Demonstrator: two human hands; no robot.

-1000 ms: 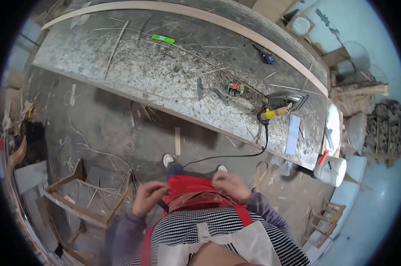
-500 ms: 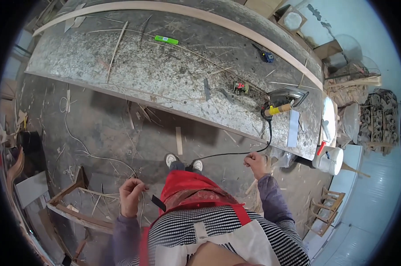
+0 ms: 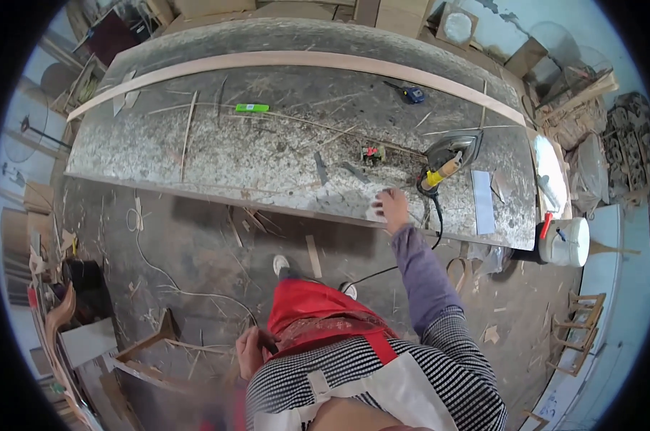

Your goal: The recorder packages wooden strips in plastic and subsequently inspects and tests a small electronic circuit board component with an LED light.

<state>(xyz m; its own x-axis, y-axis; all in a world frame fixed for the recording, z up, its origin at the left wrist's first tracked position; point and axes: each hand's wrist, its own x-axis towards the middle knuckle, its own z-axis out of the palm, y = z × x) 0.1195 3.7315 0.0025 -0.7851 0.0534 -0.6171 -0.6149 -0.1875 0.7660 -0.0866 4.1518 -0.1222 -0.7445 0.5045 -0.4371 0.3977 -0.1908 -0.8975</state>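
One right hand (image 3: 393, 207), grip wide, empty, reaches over speckled grey counter (image 3: 217, 154) near yellow-handled power tool (image 3: 443, 167); left hand (image 3: 250, 352) grip unclear.

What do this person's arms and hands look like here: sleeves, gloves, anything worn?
Both hands are bare, no gloves. The right hand comes out of a plain purple sleeve under a black-and-white striped top. At the left hand, only striped fabric shows.

Right hand (image 3: 392, 207) over workbench (image 3: 195, 154) edge, near power tool (image 3: 450, 154)
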